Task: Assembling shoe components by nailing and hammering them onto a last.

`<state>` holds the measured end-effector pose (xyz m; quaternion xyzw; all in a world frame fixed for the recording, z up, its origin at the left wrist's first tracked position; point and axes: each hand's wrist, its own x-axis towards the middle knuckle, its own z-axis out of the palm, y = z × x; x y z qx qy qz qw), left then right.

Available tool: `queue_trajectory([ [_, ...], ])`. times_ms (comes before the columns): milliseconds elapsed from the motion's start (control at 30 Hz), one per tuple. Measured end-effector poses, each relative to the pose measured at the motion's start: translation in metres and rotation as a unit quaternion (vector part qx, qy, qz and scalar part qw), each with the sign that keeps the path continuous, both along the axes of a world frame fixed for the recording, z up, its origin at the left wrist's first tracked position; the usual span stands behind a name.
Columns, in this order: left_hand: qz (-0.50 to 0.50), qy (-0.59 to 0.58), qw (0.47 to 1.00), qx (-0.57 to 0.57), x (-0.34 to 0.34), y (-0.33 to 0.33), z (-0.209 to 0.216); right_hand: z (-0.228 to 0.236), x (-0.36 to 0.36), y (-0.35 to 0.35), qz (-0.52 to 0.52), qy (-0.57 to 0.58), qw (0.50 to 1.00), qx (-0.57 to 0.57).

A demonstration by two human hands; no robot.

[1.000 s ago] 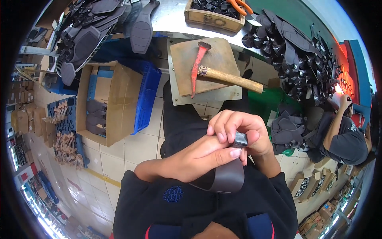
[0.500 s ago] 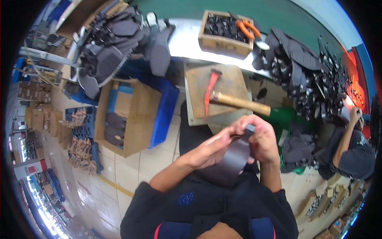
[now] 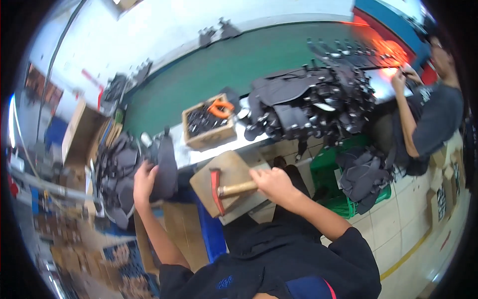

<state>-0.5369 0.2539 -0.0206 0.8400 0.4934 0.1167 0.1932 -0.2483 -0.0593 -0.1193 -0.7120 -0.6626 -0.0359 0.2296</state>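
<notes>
At the left pile of dark grey flat pieces (image 3: 117, 172), my left hand (image 3: 144, 183) is raised with thumb and fingers apart, beside a dark grey flat piece (image 3: 167, 164). It is somewhat blurred, and whether it touches that piece is unclear. My right hand (image 3: 277, 187) closes around the end of the wooden handle of a hammer (image 3: 216, 192) with a red head. The hammer lies on a worn tan board (image 3: 234, 167) in front of me.
A wooden box (image 3: 211, 137) of small dark parts, with orange-handled pliers (image 3: 220, 108) on it, stands behind the board. A large heap of dark pieces (image 3: 298, 99) lies to its right. A green crate (image 3: 326, 172) is below. At far right another person (image 3: 433, 117) works.
The dark curved piece has left my two hands. My left hand has moved to the left pile, my right to the hammer handle. The view has swung toward the right.
</notes>
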Motion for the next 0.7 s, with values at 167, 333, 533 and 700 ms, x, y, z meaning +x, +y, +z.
queue_trajectory([
  [167,-0.099,-0.083,0.952,0.278,0.127,-0.046,0.033,-0.038,0.007,-0.068,-0.066,0.199,0.976,0.053],
  [333,-0.419,-0.206,0.87,0.16,0.321,-0.134,0.023,-0.038,-0.043,-0.121,-0.069,0.519,0.847,0.095],
  [533,-0.386,-0.239,0.877,0.158,0.504,-0.195,-0.054,-0.027,-0.042,-0.149,-0.199,0.717,0.668,-0.006],
  [700,-0.302,-0.337,0.891,0.035,0.528,-0.208,-0.051,-0.055,-0.023,-0.188,-0.271,0.445,0.839,0.159],
])
